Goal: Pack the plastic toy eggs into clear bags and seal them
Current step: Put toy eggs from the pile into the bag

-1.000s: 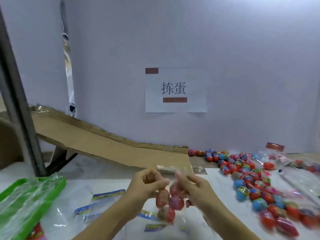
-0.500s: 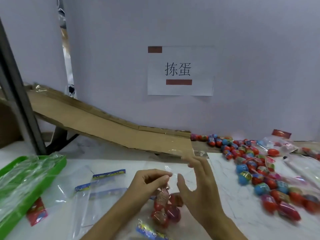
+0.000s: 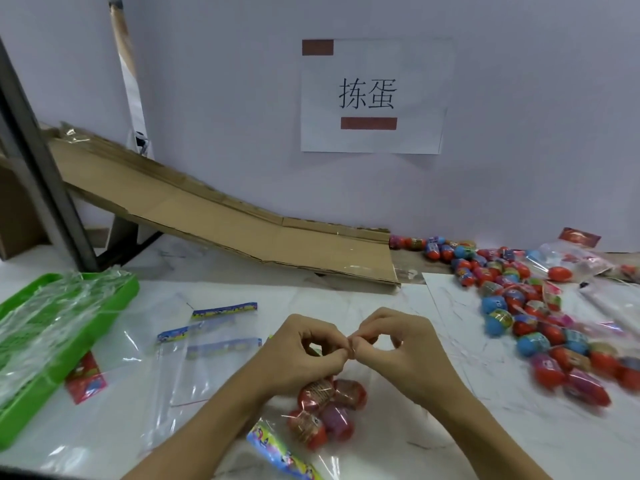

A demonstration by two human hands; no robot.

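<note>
Since half a second ago, both hands have closed together over the bag's mouth, where the right one had been spread. Four eggs (image 3: pixel 327 412) sit in the clear bag (image 3: pixel 367 441) on the table (image 3: pixel 346 299), just below the hands. Thin film like this is likely slippery and limp, the eggs light and rigid, so the top edge seems the place to hold. Left hand (image 3: pixel 306 353) and right hand (image 3: pixel 391 344) meet fingertip to fingertip, each pinching that edge. Loose eggs (image 3: pixel 540 327) lie well apart, rightward.
</note>
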